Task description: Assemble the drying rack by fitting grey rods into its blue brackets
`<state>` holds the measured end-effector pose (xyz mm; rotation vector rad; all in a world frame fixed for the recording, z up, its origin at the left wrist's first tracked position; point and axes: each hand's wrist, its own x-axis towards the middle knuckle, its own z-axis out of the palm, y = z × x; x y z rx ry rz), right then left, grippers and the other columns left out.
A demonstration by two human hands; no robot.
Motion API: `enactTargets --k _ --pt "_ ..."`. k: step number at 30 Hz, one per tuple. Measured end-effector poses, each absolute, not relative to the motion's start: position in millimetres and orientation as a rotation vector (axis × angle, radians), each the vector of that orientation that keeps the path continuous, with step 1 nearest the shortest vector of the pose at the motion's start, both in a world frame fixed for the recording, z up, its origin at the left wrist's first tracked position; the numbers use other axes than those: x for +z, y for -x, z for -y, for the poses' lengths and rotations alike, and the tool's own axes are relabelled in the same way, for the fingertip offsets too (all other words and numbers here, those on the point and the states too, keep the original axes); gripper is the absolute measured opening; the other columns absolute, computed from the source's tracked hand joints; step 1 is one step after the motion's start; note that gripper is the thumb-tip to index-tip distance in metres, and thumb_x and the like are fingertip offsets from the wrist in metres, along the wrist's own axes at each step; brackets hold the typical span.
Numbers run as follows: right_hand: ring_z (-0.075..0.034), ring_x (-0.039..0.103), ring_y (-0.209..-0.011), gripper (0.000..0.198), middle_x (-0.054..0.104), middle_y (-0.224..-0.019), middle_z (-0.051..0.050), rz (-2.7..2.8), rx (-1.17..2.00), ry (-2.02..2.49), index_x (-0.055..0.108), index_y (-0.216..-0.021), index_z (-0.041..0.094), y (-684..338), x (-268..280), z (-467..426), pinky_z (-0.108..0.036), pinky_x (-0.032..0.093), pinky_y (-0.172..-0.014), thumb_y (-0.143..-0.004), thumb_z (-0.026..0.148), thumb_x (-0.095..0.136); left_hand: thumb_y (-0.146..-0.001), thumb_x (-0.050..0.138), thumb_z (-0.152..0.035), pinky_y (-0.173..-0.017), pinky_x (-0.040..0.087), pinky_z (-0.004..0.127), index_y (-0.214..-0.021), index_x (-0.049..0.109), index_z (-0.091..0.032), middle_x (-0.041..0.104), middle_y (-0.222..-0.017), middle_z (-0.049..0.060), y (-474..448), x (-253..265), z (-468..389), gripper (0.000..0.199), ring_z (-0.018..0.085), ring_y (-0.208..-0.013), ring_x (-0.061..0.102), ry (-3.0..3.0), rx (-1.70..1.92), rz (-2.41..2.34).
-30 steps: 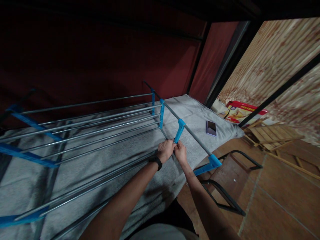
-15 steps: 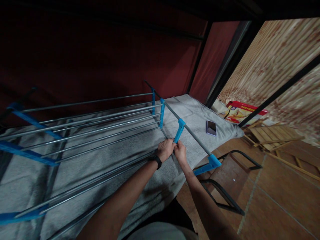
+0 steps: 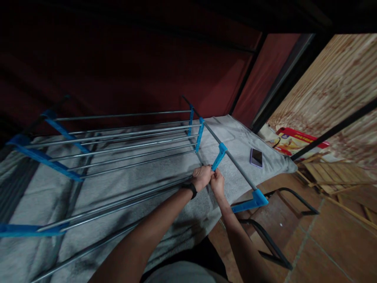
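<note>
A rack of grey metal rods (image 3: 126, 201) and blue plastic brackets lies over a grey blanket (image 3: 235, 137). My left hand (image 3: 202, 177), with a dark band on its wrist, is closed round the rod ends at the foot of one blue bracket (image 3: 218, 158). Pressed close beside it, my right hand (image 3: 217, 182) pinches that bracket's lower end. My fingers cover the joint between rods and bracket. A grey side bar (image 3: 240, 169) passes through the bracket's top and on to another blue bracket (image 3: 255, 200) near my right forearm.
A phone (image 3: 256, 157) lies on the blanket to the right. Below the blanket's edge stands a brown seat with dark metal armrests (image 3: 272, 245). Wooden slatted pieces (image 3: 326, 177) and a red-and-yellow box (image 3: 297, 141) are farther right. A dark red wall (image 3: 132, 74) rises behind the rack.
The view has turned a little to the left, so everything appears shifted rightward. Both hands keep their hold at the same bracket, with hardly any change in the fingers.
</note>
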<state>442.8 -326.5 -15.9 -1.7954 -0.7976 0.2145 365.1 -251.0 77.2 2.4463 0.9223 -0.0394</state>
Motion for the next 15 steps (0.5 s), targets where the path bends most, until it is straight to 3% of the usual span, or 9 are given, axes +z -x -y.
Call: enactTargets --k 6,11,15 --pt "-0.026 0.066 -0.088 0.039 0.077 -0.099 -0.012 0.854 0.255 1.753 0.07 -0.106 0.017 -454.8 -30.8 332.7 -0.04 0.051 -0.087 -0.083 0.044 0.054 -0.103 0.054 -0.035 -0.098 0.053 0.032 -0.125 0.069 -0.024 0.076 -0.122 0.009 -346.1 81.7 256.0 0.028 0.023 -0.118 0.07 -2.461 0.027 -0.9" --pt "-0.032 0.068 -0.102 0.05 0.077 -0.107 -0.016 0.844 0.239 1.841 0.071 -0.111 0.015 -461.8 -36.0 333.4 -0.045 0.049 -0.094 -0.081 0.054 0.06 -0.105 0.047 -0.029 -0.101 0.05 0.039 -0.123 0.064 -0.016 0.072 -0.116 0.012 -305.4 69.4 254.7 0.028 0.025 -0.11 0.068 -2.693 0.267 -0.802" --pt "-0.033 0.069 -0.105 0.054 0.076 -0.11 -0.018 0.834 0.265 1.82 0.071 -0.111 0.015 -459.9 -35.1 336.9 -0.045 0.049 -0.095 -0.081 0.059 0.061 -0.103 0.049 -0.023 -0.106 0.045 0.042 -0.132 0.059 -0.017 0.068 -0.119 0.011 -256.3 62.1 263.3 0.031 0.026 -0.115 0.063 -2.777 0.467 -0.903"
